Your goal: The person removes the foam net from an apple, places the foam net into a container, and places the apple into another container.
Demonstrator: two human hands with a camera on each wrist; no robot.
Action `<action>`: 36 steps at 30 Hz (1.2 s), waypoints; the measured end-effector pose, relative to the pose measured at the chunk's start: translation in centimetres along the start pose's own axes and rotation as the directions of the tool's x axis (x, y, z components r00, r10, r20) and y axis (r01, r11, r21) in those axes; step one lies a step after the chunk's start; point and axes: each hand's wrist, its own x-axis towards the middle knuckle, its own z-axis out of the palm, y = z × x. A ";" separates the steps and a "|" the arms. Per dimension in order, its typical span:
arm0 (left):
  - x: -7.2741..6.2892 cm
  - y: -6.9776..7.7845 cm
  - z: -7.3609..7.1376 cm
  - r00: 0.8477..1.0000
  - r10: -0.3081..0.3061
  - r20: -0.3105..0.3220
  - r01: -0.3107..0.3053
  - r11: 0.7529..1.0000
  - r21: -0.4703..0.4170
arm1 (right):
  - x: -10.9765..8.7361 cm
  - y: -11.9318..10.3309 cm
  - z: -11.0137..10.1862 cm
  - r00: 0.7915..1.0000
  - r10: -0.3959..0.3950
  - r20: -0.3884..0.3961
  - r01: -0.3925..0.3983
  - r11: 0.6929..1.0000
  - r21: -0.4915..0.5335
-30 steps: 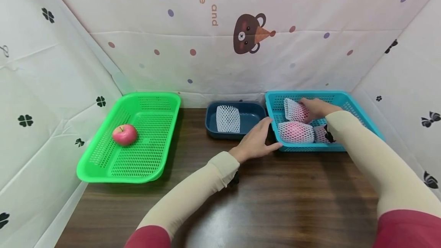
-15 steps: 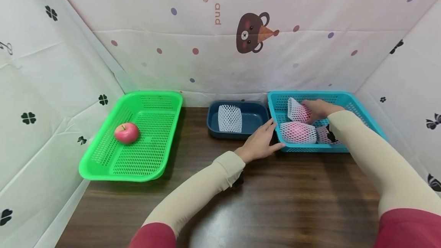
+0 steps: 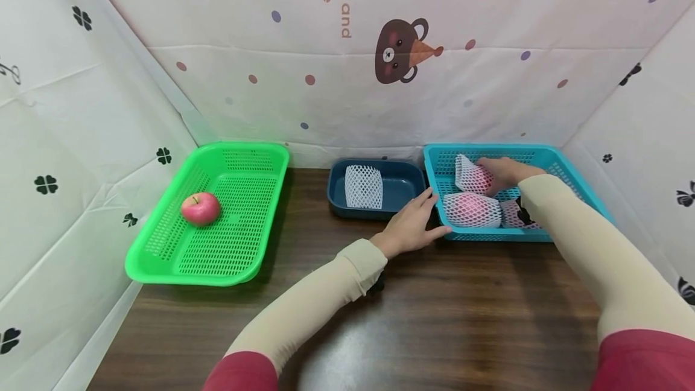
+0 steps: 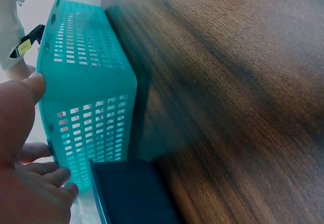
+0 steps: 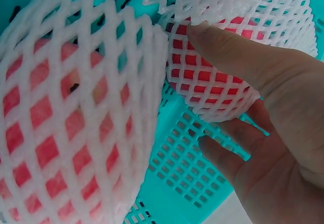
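Observation:
My right hand [image 3: 504, 172] grips an apple in a white foam net [image 3: 471, 177] inside the blue basket [image 3: 575, 181]. In the right wrist view, the thumb lies across the netted apple [image 5: 210, 85], with fingers curled beneath it. Beside it sits another netted apple [image 3: 471, 209], large in the right wrist view; a further netted apple [image 3: 509, 212] is partly behind my right wrist. With fingers spread, my left hand [image 3: 407, 229] touches the basket's left rim. Its thumb rests at the rim's near corner in the left wrist view.
A navy tray [image 3: 399, 195] holding a white foam net [image 3: 364, 187] stands left of the blue basket. Farther left is a green basket [image 3: 255, 216] with a bare red apple [image 3: 201, 209]. Printed cloth hangs around the wooden table [image 3: 434, 306].
The view has shifted slightly, moving the scene a little to the right. Both hands keep nearly the same places on the basket and the netted apple.

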 end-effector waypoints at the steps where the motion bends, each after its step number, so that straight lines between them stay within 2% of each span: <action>1: 0.0 0.0 0.0 1.000 0.000 -0.001 0.000 1.000 0.000 | 0.0 0.0 0.0 1.000 -0.002 0.000 0.002 1.000 -0.001; 36: 0.1 0.0 0.3 1.000 -0.009 -0.009 0.009 0.999 0.036 | 0.5 0.7 0.2 1.000 -0.004 0.002 0.004 1.000 0.012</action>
